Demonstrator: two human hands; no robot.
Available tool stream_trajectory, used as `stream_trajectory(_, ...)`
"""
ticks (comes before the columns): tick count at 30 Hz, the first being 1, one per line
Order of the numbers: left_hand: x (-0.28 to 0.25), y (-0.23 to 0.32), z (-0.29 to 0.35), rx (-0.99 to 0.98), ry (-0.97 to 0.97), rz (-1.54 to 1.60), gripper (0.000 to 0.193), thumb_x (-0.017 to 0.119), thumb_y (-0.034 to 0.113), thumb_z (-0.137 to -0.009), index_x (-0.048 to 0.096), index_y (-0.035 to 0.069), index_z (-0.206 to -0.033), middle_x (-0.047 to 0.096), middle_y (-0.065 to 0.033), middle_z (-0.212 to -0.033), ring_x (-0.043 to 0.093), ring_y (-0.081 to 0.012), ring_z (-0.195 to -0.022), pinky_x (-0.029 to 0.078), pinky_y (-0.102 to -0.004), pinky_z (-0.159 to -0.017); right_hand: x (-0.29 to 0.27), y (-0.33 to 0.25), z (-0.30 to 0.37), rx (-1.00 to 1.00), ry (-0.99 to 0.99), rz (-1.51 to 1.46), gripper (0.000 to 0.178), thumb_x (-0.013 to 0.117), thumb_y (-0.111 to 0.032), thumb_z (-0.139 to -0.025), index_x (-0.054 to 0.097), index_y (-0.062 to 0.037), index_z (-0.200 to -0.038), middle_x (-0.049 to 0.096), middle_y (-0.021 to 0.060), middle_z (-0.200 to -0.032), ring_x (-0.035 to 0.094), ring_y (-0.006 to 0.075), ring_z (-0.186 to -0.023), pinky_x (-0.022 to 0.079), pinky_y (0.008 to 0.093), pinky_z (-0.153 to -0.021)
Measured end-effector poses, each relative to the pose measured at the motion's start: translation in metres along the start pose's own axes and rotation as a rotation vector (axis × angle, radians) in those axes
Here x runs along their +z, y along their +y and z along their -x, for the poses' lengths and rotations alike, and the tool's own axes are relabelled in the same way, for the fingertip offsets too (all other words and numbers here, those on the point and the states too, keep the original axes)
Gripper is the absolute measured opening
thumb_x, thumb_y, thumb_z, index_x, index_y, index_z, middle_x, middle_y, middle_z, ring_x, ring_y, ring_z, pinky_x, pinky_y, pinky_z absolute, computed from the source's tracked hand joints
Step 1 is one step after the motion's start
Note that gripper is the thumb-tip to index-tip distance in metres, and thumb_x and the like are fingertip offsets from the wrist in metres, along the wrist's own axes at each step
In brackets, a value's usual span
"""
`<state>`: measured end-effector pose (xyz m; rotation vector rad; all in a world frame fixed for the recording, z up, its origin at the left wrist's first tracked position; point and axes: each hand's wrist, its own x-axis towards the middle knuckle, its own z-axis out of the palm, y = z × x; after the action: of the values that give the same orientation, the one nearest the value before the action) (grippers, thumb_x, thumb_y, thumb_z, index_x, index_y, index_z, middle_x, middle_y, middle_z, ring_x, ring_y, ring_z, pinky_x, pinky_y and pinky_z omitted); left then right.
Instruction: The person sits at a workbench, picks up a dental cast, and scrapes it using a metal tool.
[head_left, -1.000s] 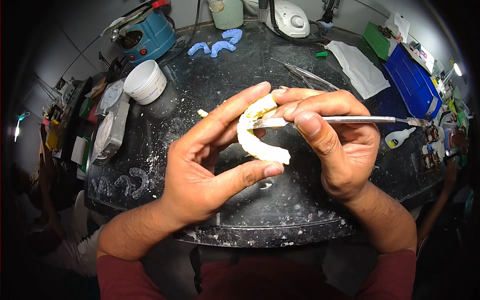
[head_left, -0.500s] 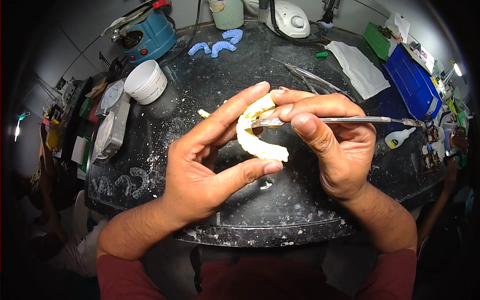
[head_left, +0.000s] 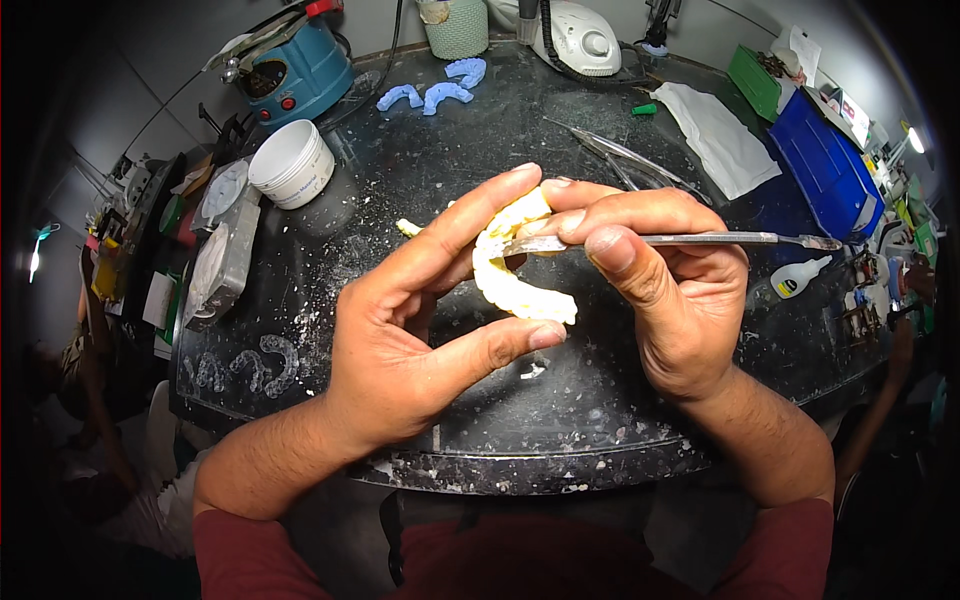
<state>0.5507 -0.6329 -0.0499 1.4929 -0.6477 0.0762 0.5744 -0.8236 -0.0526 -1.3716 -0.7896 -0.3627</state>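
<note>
Left hand [head_left: 400, 350] pinches a yellow dental cast [head_left: 510, 275] between thumb and fingers; right hand [head_left: 670, 290] grips a metal carving tool [head_left: 700, 239] against it, above the dusty table [head_left: 450, 180].

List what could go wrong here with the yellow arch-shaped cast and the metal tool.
1. The left hand pinches the yellow cast only at its ends, above the dark worktop; a slip could drop and chip it.
2. The right hand presses the thin metal tool against the cast beside the left fingers; it might skid and nick them.
</note>
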Motion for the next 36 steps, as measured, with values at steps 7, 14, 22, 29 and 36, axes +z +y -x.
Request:
stream_trajectory(7, -0.0022, 0.0002, 0.0006, -0.021, -0.005, -0.008, 0.079, 0.076, 0.001, -0.075, 0.035, -0.005, -0.142, 0.048, -0.0162, -0.137, 0.05, -0.0215, -0.122, 0.043, -0.0329, -0.1, 0.0006, -0.0003, -0.0004, -0.002, -0.016, 0.011, 0.012, 0.06, -0.012, -0.093, 0.063, -0.0012, -0.096, 0.068, 0.0111, -0.095, 0.063, 0.0253, -0.105, 0.049, 0.0397, -0.093)
stream_trajectory(14, 0.0011, 0.0011, 0.0002, -0.008, -0.012, 0.035, 0.079, 0.077, 0.002, -0.074, 0.035, -0.005, -0.141, 0.048, -0.0162, -0.137, 0.051, -0.0218, -0.122, 0.042, -0.0344, -0.102, 0.0037, -0.0045, 0.0006, 0.068, 0.018, -0.113, 0.016, 0.055, -0.016, -0.096, 0.059, -0.0001, -0.097, 0.067, 0.0137, -0.094, 0.063, 0.0237, -0.1, 0.046, 0.0412, -0.095)
stream_trajectory(22, 0.0032, 0.0019, -0.0012, -0.053, 0.022, 0.146, 0.079, 0.077, 0.004, -0.075, 0.034, -0.005, -0.141, 0.049, -0.0158, -0.136, 0.051, -0.0215, -0.122, 0.041, -0.0347, -0.103, -0.0005, -0.0044, -0.0028, 0.001, -0.032, -0.024, 0.016, 0.051, -0.016, -0.097, 0.056, -0.0006, -0.096, 0.067, 0.0143, -0.092, 0.062, 0.0244, -0.1, 0.044, 0.0429, -0.096)
stream_trajectory(29, 0.0035, 0.0034, -0.0006, -0.058, 0.037, 0.15, 0.08, 0.076, 0.003, -0.074, 0.034, -0.005, -0.141, 0.049, -0.015, -0.136, 0.05, -0.0204, -0.123, 0.04, -0.0326, -0.103, -0.0023, -0.0045, -0.0037, -0.057, -0.081, 0.083, 0.013, 0.055, -0.012, -0.095, 0.059, -0.0005, -0.094, 0.068, 0.0137, -0.088, 0.06, 0.0257, -0.106, 0.044, 0.0418, -0.097)
stream_trajectory(36, 0.0019, 0.0006, -0.0003, -0.032, 0.025, 0.109, 0.08, 0.077, 0.001, -0.074, 0.035, -0.004, -0.141, 0.05, -0.0136, -0.135, 0.05, -0.0197, -0.123, 0.039, -0.0329, -0.103, -0.0016, -0.0056, -0.0033, -0.038, -0.071, 0.074, 0.012, 0.056, -0.011, -0.094, 0.061, 0.0001, -0.094, 0.068, 0.014, -0.091, 0.059, 0.0257, -0.108, 0.046, 0.041, -0.096)
